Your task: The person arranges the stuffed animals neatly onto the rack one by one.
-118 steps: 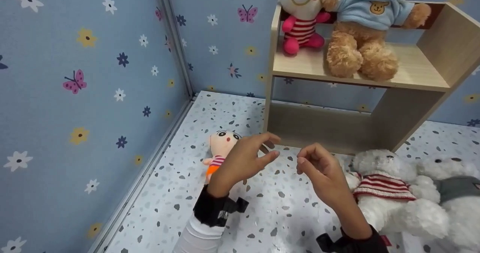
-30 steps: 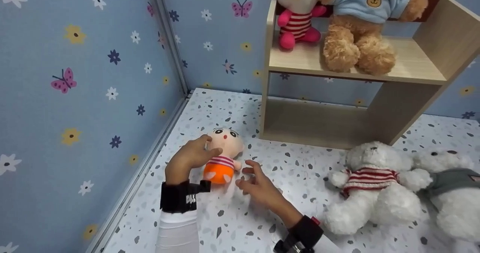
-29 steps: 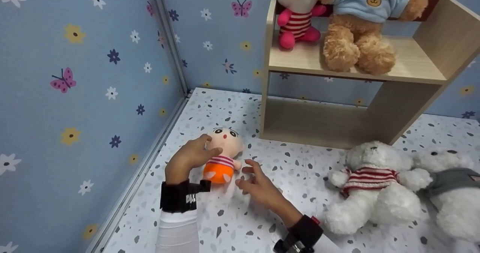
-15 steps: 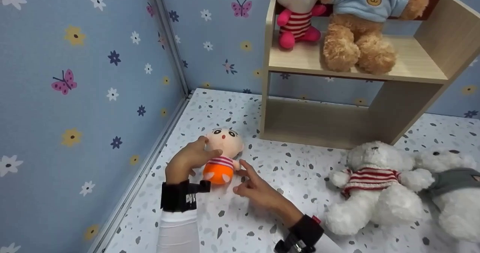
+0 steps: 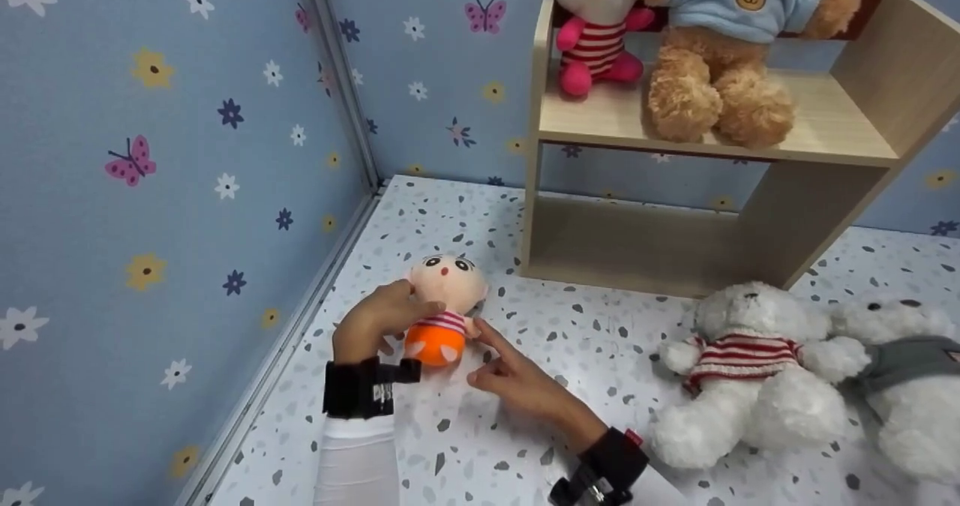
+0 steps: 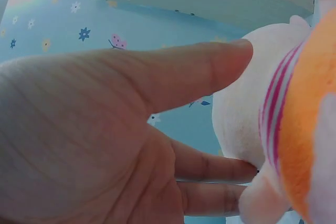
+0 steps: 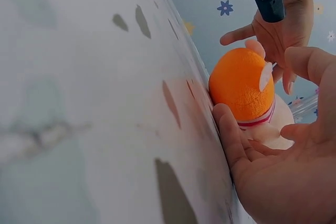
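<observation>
A plush doll (image 5: pixel 435 345) with a round peach head, striped top and orange shorts lies face up on the speckled surface. My left hand (image 5: pixel 384 317) is at its left side in the head view, thumb across the chest near the neck. In the left wrist view, the thumb and fingers are nearly straight and spread, their tips against or close to the doll's head and arm. My right hand (image 5: pixel 521 386) comes from the other side, index finger stretched to the doll's arm. The right wrist view shows its lower fingers (image 7: pixel 230 137) beside the doll, thumb raised apart.
A wooden shelf unit (image 5: pixel 720 150) stands behind, bearing a pink striped plush (image 5: pixel 600 49) and a brown teddy bear (image 5: pixel 686 101). Two white plush bears (image 5: pixel 750 386) (image 5: pixel 911 393) lie at right. A flowered wall (image 5: pixel 187 229) borders the left side.
Both hands have come left and down to the doll's two sides. In the last second my right index finger has closed in on its arm, and the doll has shifted slightly left.
</observation>
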{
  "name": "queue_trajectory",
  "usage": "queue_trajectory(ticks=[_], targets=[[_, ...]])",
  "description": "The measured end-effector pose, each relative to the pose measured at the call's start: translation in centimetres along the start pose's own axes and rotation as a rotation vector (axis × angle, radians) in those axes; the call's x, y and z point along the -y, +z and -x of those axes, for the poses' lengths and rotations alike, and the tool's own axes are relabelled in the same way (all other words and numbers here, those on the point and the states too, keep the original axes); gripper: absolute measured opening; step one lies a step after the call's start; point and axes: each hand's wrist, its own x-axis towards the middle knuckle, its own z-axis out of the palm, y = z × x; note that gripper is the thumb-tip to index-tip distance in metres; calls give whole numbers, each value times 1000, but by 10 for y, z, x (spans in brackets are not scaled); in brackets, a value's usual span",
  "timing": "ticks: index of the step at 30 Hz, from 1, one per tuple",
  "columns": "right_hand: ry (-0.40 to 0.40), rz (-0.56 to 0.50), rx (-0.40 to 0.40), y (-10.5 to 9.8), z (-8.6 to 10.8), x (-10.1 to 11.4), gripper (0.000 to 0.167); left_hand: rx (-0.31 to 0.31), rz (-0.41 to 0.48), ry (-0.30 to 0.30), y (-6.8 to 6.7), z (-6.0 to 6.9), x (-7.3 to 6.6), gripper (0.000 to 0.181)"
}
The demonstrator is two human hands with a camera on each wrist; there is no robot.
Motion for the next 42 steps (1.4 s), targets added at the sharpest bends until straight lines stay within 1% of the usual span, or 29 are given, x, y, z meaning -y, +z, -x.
queue_trajectory(ticks=[4, 8, 11, 15, 19, 22, 26, 29, 35, 40, 42], targets=[[16, 13, 1, -3, 1, 0, 82, 20, 14, -1, 2, -4, 1, 58], [22, -6, 9, -3, 0, -2, 79, 45, -7, -2, 4, -8, 3, 52], [6, -17, 19, -2, -1, -3, 76, 60, -25, -1, 5, -11, 4, 50], [-5, -28, 26, -1, -1, -4, 73, 61, -25, -5, 7, -13, 7, 50], [23, -28, 27, 0, 1, -4, 72, 72, -19, -9, 8, -13, 10, 48], [38, -28, 22, 0, 1, -4, 72, 86, -28, 0, 8, -13, 10, 47], [39, -25, 2, -1, 1, -1, 72, 88, -31, 16, 7, -14, 8, 47], [36, -24, -4, -1, 1, 1, 73, 85, -24, 12, 5, -13, 6, 47], [21, -34, -3, -1, 0, 0, 74, 72, -32, 12, 6, -14, 4, 48], [8, -11, 15, -1, 0, -2, 72, 66, -46, 18, 7, -14, 6, 46], [-3, -5, 20, 0, -2, -1, 72, 54, -54, 19, 6, -14, 6, 46]])
